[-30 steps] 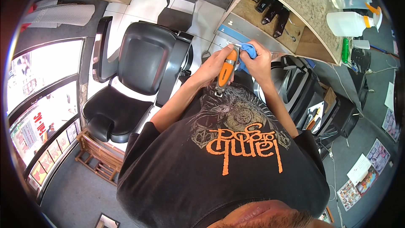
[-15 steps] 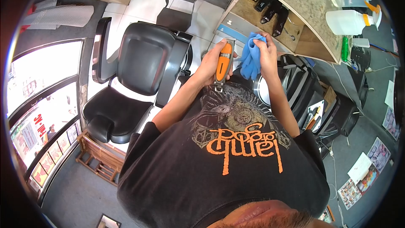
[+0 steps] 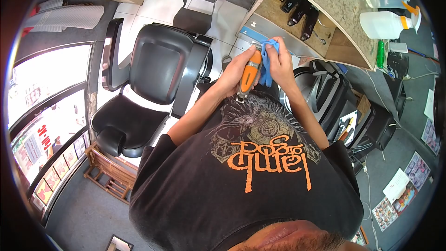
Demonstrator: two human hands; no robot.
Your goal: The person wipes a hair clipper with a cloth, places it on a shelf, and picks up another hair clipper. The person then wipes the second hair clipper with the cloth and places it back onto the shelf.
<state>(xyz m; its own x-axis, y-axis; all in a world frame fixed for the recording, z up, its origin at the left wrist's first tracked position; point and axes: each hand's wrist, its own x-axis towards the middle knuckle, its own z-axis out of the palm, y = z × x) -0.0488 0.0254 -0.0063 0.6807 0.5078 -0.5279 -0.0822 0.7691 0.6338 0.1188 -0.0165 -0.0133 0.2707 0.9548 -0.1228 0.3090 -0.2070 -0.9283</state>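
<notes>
My left hand [image 3: 233, 73] is wrapped round an orange and grey hair clipper [image 3: 251, 75], its blade end pointing away from me. In my right hand [image 3: 281, 64] is a crumpled blue cloth [image 3: 265, 69], pinched between thumb and fingers. The cloth's upper part is against the clipper's blade end and partly covers it. The rest of the cloth hangs down beside the clipper. Both hands are close together in front of my dark T-shirt [image 3: 241, 181].
A black barber chair [image 3: 160, 62] stands to the left. At the upper right is a counter [image 3: 325, 4] whose open shelf holds several dark clippers [image 3: 309, 23]. A white spray bottle [image 3: 381, 25] lies on the countertop. A wooden rack [image 3: 107, 176] is at the lower left.
My right hand has moved left with the cloth and brought it against the clipper's blade end. The clipper has tilted slightly to the right.
</notes>
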